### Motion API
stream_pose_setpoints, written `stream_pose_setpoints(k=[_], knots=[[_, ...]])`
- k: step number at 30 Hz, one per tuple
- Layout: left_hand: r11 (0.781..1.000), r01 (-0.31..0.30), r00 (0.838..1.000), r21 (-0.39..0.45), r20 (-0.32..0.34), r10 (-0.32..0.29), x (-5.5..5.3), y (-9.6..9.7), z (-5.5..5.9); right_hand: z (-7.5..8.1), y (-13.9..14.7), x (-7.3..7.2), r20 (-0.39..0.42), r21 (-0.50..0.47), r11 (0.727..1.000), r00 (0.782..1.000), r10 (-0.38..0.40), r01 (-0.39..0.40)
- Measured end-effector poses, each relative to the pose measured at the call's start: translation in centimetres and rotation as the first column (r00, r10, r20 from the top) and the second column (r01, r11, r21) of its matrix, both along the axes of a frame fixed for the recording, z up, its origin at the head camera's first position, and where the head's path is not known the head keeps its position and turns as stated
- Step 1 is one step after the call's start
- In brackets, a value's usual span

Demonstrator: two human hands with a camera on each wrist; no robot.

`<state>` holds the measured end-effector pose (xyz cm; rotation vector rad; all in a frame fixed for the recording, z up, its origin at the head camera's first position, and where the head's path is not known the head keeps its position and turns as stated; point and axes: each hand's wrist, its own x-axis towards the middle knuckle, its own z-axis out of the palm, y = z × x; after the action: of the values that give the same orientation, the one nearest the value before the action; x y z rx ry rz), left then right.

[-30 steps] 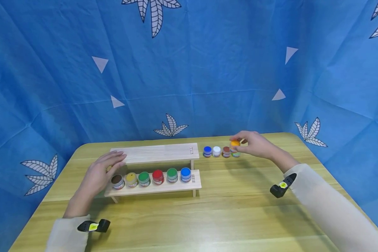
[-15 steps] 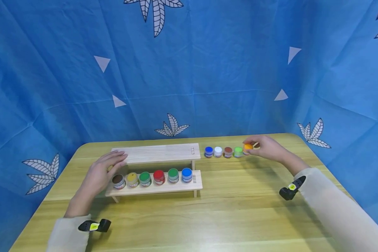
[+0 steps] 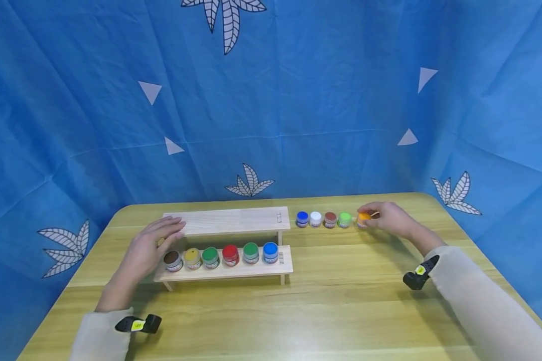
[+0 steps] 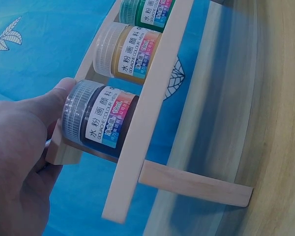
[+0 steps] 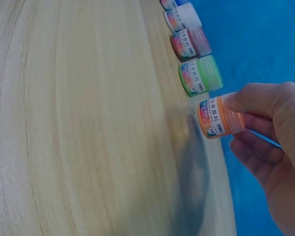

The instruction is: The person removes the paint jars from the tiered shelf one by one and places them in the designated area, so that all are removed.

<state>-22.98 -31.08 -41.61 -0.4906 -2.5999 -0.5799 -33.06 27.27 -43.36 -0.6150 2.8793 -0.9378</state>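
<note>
In the head view, my left hand holds the left end of the wooden two-tier rack, fingers over its upper board. The lower tier bears a row of gouache paint jars: dark brown, ochre, green, red, another green and blue. At the table's back right, my right hand pinches an orange gouache jar by its lid, thumb on the near side. The jar stands upright, slightly apart from a light green jar.
Left of the light green jar stand a reddish-brown jar, a white jar and a dark blue jar in line. A blue cloth hangs behind the wooden table. The rack's upper board bears no jars.
My right hand has brought the orange jar rightward from above the light green jar and down to the right end of the row. My left hand has stayed at the rack.
</note>
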Motion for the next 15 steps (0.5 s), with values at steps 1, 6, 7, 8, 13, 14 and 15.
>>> stream_pose_setpoints(k=[1, 6, 7, 8, 13, 14, 15], knots=[[1.0, 0.001, 1.0, 0.001, -0.003, -0.001, 0.0, 0.0, 0.0, -0.2, 0.0, -0.1, 0.006, -0.005, 1.0, 1.0, -0.001, 0.001], [1.0, 0.005, 1.0, 0.002, -0.022, -0.005, 0.0, 0.0, 0.0, -1.2, 0.1, -0.7, 0.017, -0.006, 1.0, 1.0, -0.002, 0.002], [1.0, 0.008, 1.0, 0.004, -0.025, -0.007, 0.0, 0.1, 0.0, -1.3, 0.1, -0.8, 0.013, -0.002, 1.0, 1.0, -0.001, 0.001], [1.0, 0.009, 1.0, 0.005, -0.026, -0.009, 0.0, 0.1, 0.0, -1.4, 0.0, -0.9, 0.009, 0.002, 1.0, 1.0, -0.001, 0.001], [1.0, 0.0, 1.0, 0.0, -0.021, 0.0, 0.0, 0.2, 0.0, -1.5, -0.2, -1.2, -0.003, 0.012, 1.0, 1.0, 0.003, -0.003], [1.0, -0.005, 1.0, -0.003, -0.018, 0.005, 0.0, 0.1, 0.0, -1.4, -0.2, -1.3, -0.001, 0.012, 1.0, 1.0, 0.004, -0.004], [1.0, -0.008, 1.0, -0.003, -0.016, 0.008, 0.0, 0.1, 0.0, -1.4, -0.3, -1.3, 0.001, 0.011, 1.0, 1.0, 0.003, -0.003]])
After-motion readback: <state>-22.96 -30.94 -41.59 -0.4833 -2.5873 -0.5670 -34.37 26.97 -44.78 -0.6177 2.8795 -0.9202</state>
